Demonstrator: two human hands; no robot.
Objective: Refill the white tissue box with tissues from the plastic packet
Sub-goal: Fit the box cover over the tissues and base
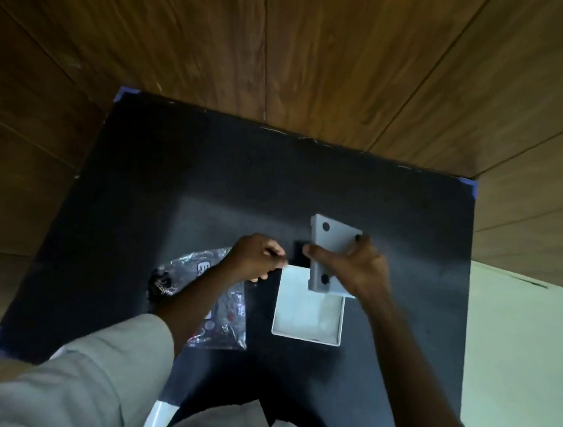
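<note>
The white tissue box (308, 314) lies open on the black table, and its inside looks white. My right hand (354, 266) holds the box's white base panel (333, 252), which has black round feet, lifted and tilted over the box's far end. My left hand (258, 257) rests with curled fingers at the box's far left corner, touching its rim. The clear plastic packet (225, 321) lies left of the box, partly hidden under my left forearm. I cannot tell how many tissues are inside the packet.
The black table top (172, 185) has blue tape at its corners. Wooden walls rise behind and to the left. A pale floor shows on the right. My lap and light sleeves fill the near edge.
</note>
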